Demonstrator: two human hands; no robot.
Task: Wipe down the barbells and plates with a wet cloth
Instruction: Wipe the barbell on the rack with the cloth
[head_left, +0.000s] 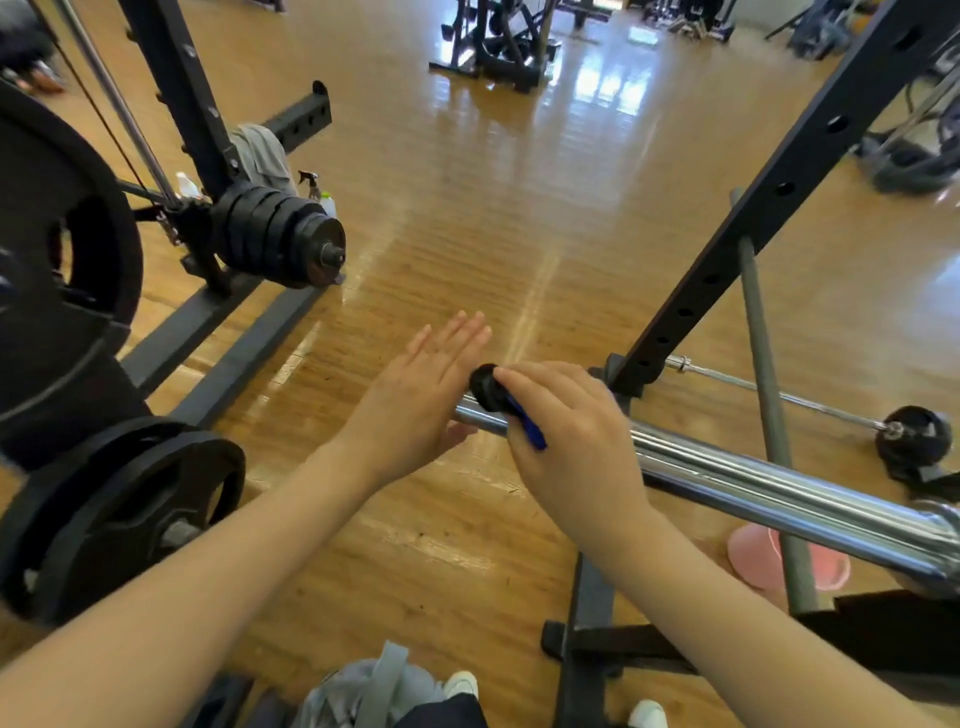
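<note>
Right hand (571, 447) is gripping what may be a black collar (487, 387) on the barbell sleeve (779, 488); left hand (421, 395), fingers straight, is bracing the tip, best held steady.

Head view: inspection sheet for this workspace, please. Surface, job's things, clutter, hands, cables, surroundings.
Surface: wooden floor, glossy with window glare.
Job's things: chrome barbell sleeve running from the right edge towards centre; black collar with blue lever at its end; stacked plates on a rack peg; large plates lower left; second barbell on the floor behind the rack; grey cloth draped on the left rack.
Clutter: spray bottle by the stacked plates; pink object under the sleeve, kind unclear.
Hands: left hand flat, fingers straight, at the sleeve end; right hand grips the collar.
Cables: thin cable on the left rack.
Surroundings: black rack upright; more gym machines far back.
</note>
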